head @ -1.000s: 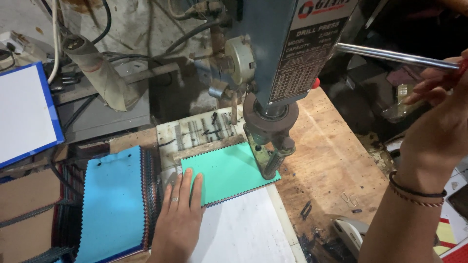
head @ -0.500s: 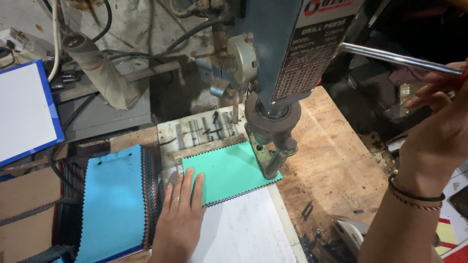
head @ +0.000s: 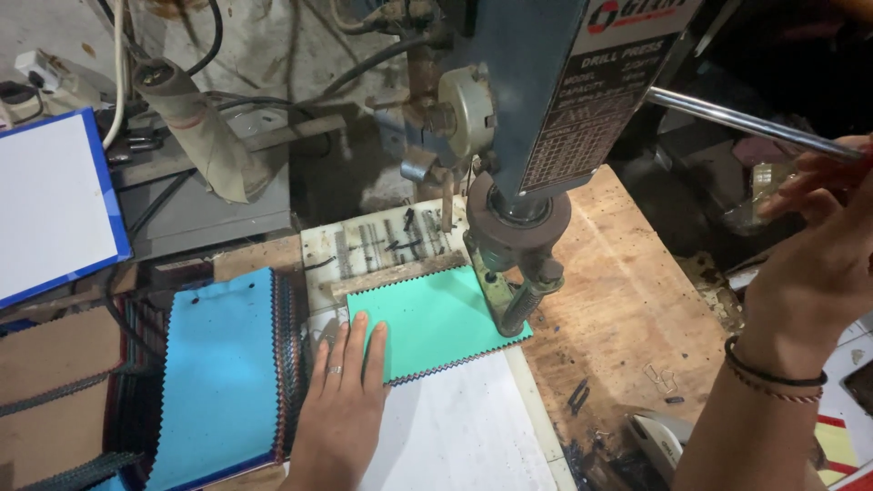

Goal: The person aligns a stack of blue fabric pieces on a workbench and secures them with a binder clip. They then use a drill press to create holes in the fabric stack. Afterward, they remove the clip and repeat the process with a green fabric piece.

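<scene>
My left hand [head: 341,400] lies flat, fingers pressing the near left edge of a teal fabric swatch stack [head: 435,320] with zigzag edges. The stack sits under the chuck [head: 516,232] of a blue drill press [head: 555,100], on a white board [head: 455,432]. My right hand [head: 823,259] is raised at the right, fingers curled around the end of the press's steel feed lever [head: 737,118]. A dark bracelet circles that wrist.
A stack of light blue swatches [head: 223,373] lies to the left of my hand. A blue-edged white board [head: 50,205] leans at far left. Wooden bench top [head: 627,300] runs right of the press, with small metal bits on it. Cables hang behind.
The view has shifted slightly; my right hand with the lever sits a little lower. The left hand stays on the teal stack.
</scene>
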